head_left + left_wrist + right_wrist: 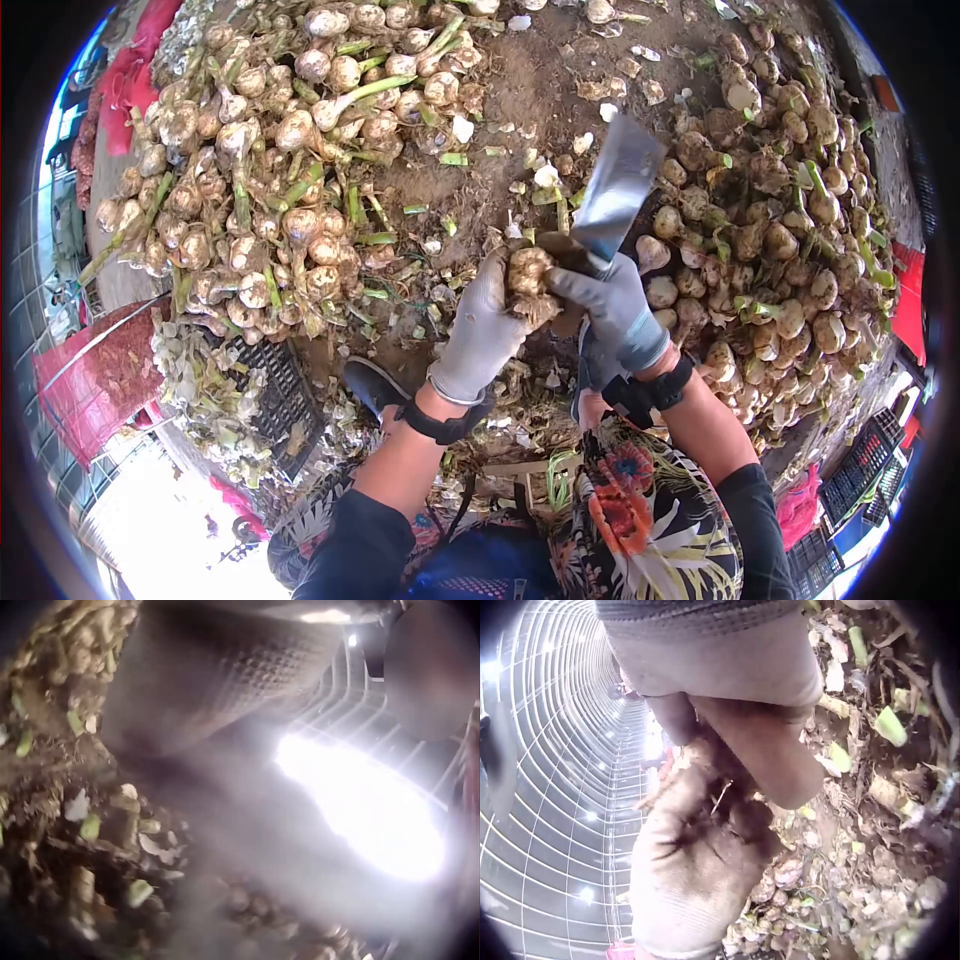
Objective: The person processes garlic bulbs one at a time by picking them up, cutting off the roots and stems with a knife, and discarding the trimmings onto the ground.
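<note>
Between both gloved hands is a dirt-covered garlic bulb (528, 272), with a ragged root end below it. My left hand (478, 330), in a pale glove, grips the bulb from the left. My right hand (622, 312), gloved too, holds a cleaver (622, 185) whose broad blade points up and away. Fingers of that hand reach across to the bulb's right side. The right wrist view shows the soiled left palm (694, 862) beneath the right glove (727, 660). In the left wrist view, a blurred glove (187, 682) fills the top and the bulb is hidden.
Garlic with stems (300, 130) is heaped at left, trimmed bulbs (770, 240) at right. Cut stems and peel litter the soil between. A black crate (285, 400) and a red mesh bag (95, 375) are at lower left. A shoe (372, 385) shows beside the left wrist.
</note>
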`<state>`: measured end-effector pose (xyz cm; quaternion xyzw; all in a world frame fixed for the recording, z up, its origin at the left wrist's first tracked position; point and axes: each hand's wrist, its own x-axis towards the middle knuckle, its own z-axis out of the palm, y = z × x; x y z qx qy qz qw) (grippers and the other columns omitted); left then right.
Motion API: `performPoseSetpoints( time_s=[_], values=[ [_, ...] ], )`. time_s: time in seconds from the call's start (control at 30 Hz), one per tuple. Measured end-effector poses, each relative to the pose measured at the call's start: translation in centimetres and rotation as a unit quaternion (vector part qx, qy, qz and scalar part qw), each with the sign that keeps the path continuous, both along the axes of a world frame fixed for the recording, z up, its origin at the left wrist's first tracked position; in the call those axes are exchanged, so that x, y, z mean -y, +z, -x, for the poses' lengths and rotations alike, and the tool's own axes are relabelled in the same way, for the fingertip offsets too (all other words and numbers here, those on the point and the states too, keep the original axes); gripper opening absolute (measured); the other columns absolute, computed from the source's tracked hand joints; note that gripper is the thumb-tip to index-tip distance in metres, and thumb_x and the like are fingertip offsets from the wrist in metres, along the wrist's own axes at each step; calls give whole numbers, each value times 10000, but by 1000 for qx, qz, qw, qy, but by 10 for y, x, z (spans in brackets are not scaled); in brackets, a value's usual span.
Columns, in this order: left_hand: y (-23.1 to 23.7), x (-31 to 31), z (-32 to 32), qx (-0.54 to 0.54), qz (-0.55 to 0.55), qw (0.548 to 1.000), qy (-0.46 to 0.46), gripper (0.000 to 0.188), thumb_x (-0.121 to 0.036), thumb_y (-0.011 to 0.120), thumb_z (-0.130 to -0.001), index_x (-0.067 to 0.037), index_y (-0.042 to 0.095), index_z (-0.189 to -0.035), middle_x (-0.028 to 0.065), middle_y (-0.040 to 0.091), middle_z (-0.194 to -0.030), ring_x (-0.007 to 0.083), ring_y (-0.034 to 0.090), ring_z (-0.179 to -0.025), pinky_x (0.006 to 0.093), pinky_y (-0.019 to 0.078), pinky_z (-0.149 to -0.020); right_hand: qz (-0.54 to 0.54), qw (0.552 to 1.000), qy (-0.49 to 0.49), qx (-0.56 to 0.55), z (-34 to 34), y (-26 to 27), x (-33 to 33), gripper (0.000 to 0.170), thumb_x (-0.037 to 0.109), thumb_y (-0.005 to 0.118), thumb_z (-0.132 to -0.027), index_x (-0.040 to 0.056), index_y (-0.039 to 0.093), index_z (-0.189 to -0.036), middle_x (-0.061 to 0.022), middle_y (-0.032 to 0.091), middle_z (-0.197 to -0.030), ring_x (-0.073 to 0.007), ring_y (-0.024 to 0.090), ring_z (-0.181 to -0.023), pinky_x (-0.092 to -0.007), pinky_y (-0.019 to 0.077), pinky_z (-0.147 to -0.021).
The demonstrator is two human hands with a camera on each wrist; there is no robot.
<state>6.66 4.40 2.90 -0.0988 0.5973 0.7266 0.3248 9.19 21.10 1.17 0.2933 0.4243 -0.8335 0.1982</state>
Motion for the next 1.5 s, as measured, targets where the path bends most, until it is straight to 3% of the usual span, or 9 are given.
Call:
performPoseSetpoints(
  time_s=[0.13,0.33,0.87,1.1,1.2,1.27,1.33,1.4,1.5],
  values=[
    [-6,10,-8,-70,84,992,-62,479,72,668,-843,13,512,-1292,58,640,-1127,129,600,-1045,255,493,-904,-160,978,99,-96,-9,14,-6,313,95,743,-884,16,673,-1179,-61,721,-1007,-163,702,-880,-287,546,-785],
    [-19,35,-34,-150,133,977,-72,535,41,726,-837,6,472,-1307,73,660,-1175,168,648,-1041,292,513,-916,-583,686,358,-247,-27,27,-7,298,125,731,-736,109,636,-1018,-97,638,-854,-326,673,-805,-430,529,-701],
    [-4,39,-21,-48,34,998,-19,583,60,780,-757,3,504,-1267,50,674,-1102,128,655,-969,286,547,-881,-589,685,343,-256,-24,24,-11,228,94,679,-751,118,644,-976,-104,655,-829,-335,672,-760,-439,531,-668],
    [27,19,-8,-107,51,987,-105,423,-45,822,-747,-43,602,-1109,34,647,-1055,168,636,-990,292,514,-870,-509,813,277,-59,-44,-21,-45,231,153,679,-841,88,707,-1062,-153,712,-821,-331,703,-735,-393,550,-668],
    [15,25,-9,-266,220,907,-243,284,-58,764,-729,-88,644,-985,58,633,-991,259,630,-939,344,508,-874,-340,907,204,-143,-36,-10,-21,304,176,695,-820,94,701,-1113,-180,702,-807,-347,698,-725,-393,542,-664],
    [14,29,-3,-434,343,741,-380,197,-107,680,-663,-74,654,-855,68,615,-948,321,579,-886,438,484,-826,-361,876,294,-128,-19,8,-15,279,143,710,-817,3,681,-1057,-131,617,-691,-98,543,-660,-327,505,-635],
    [17,28,1,-477,351,705,-390,163,-89,676,-632,-96,666,-794,36,632,-960,325,562,-890,481,461,-825,-357,879,279,-150,-17,9,-12,231,139,703,-812,-1,673,-992,-151,616,-687,-123,520,-631,-341,499,-624],
    [35,26,12,-553,341,632,-423,141,-119,664,-711,-131,688,-849,40,615,-930,283,583,-959,449,479,-877,-425,808,389,-127,-31,-37,-24,267,252,723,-790,65,704,-980,-207,690,-820,-397,685,-777,-426,554,-711],
    [63,-30,17,-525,162,742,-385,327,-32,667,-754,-143,686,-1061,73,634,-1249,297,615,-1094,448,504,-953,-400,795,456,5,-70,-52,-20,355,274,721,-816,98,692,-1123,-171,724,-1011,-333,705,-907,-397,571,-803]
  ],
)
